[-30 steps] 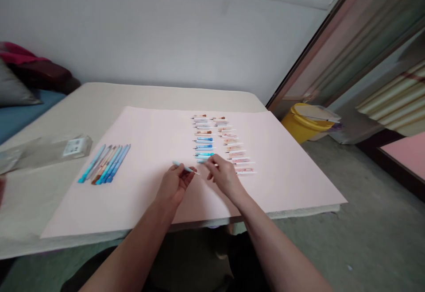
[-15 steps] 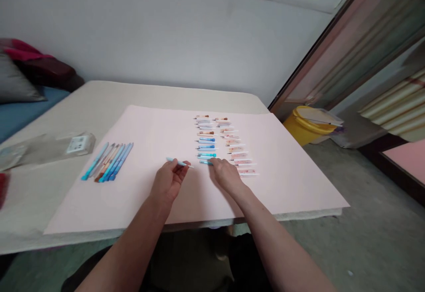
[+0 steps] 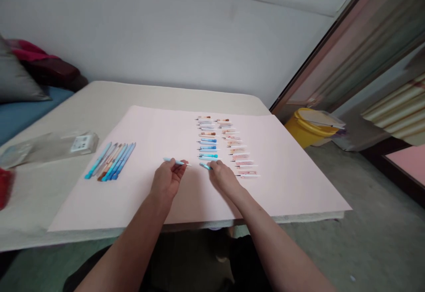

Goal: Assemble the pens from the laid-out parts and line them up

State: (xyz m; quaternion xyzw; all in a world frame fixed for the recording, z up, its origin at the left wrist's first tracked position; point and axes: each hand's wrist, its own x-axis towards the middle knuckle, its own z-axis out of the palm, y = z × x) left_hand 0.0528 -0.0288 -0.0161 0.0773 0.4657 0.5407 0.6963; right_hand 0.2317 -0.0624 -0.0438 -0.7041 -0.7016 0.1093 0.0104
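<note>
A slim light blue pen [image 3: 179,162] with a white tip pointing right is pinched in the fingers of my left hand [image 3: 167,179], just above the pink sheet. My right hand [image 3: 225,177] has its fingertips closed on a short teal pen part [image 3: 205,166], which slants down toward my fingers; its right end is hidden. Directly above it, a turquoise pen part [image 3: 208,155] closes the near end of a column of blue, brown and grey pieces. To the right runs a second column of pinkish pen parts with thin white sticks [image 3: 247,172].
Several blue, grey and brown pens [image 3: 111,161] lie side by side at the left of the pink sheet [image 3: 152,128]. Clear plastic packaging [image 3: 53,149] and a red object [image 3: 5,188] are on the table's left. A yellow bucket [image 3: 303,128] stands on the floor at right.
The teal part in my right hand has swung from lying level to a slant, slightly lower and apart from the column. My left hand keeps its pinch on the light blue pen, now held a little flatter.
</note>
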